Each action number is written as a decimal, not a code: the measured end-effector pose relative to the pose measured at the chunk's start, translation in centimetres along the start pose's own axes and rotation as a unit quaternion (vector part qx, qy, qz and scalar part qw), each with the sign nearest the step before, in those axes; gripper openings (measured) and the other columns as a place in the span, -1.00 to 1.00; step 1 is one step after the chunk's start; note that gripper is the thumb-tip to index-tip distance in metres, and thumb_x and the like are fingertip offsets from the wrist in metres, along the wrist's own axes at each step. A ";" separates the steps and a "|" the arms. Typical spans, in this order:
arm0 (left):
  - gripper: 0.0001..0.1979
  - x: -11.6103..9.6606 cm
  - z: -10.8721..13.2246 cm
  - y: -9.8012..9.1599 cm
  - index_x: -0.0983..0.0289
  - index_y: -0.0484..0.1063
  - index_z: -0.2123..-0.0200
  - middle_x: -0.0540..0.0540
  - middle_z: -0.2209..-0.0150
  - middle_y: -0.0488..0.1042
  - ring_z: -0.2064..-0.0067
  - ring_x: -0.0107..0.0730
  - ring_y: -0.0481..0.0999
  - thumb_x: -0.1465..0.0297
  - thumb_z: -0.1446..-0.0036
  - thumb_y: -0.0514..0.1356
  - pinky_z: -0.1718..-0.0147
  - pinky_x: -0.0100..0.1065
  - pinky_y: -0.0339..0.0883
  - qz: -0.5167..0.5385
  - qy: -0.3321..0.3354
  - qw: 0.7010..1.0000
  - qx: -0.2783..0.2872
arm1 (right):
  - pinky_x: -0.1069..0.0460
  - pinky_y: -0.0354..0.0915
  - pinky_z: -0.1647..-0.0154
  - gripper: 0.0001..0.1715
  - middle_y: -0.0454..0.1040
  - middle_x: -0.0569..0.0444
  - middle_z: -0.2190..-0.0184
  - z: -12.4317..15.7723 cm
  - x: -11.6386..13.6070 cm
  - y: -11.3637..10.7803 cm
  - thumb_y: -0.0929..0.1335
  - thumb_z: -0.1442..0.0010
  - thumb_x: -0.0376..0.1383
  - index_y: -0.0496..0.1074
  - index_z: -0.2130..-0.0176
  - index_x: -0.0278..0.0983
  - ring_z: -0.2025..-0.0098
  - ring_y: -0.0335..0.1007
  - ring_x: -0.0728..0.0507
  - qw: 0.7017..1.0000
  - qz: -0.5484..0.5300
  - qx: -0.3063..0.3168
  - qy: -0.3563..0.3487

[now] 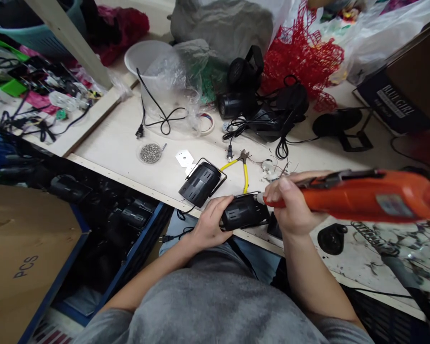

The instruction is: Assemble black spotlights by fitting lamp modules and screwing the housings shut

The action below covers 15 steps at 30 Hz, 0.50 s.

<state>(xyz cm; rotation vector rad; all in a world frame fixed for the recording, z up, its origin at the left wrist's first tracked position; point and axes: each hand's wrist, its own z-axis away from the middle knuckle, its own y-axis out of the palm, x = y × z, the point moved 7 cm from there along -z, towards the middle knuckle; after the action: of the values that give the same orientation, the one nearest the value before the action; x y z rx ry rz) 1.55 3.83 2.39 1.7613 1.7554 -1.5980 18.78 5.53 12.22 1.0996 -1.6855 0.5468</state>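
Observation:
My left hand (213, 219) is closed around the left end of a black cylindrical lamp housing (244, 212) at the table's front edge. My right hand (294, 205) grips an orange power screwdriver (354, 195), held level with its tip at the upper right of that housing. Whether the bit sits in a screw cannot be made out. A second black lamp housing (202, 183) with a wire bracket lies just to the left. Behind the held one are yellow-handled cutting pliers (244, 167), jaws pointing away from me.
A small dish of screws (150, 153) and white plates (184, 158) lie left. Farther back stand a clear bucket (157, 86), a tape roll (205, 124) and black lamps with cords (268, 114). A blue bin (111, 286) of black parts is below left; a coiled cord (374, 239) lies right.

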 end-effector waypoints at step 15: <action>-0.07 0.5 0.0 0.0 0.21 0.01 -0.42 0.30 -0.19 0.43 -0.19 0.01 0.48 0.47 0.02 0.29 -0.13 0.03 0.46 0.014 -0.006 1.000 0.001 | 0.03 0.26 0.68 -0.79 0.33 0.28 0.69 -0.4 1.0 0.8 0.50 -0.14 -0.29 0.39 0.33 -0.22 0.72 0.24 -0.01 0.999 0.028 -0.015 0.011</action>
<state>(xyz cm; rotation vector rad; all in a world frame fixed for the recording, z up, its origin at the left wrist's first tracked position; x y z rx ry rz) 1.46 4.14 2.03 1.7645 1.7165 -1.5962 18.24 5.85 13.40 1.0226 -1.7046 0.5651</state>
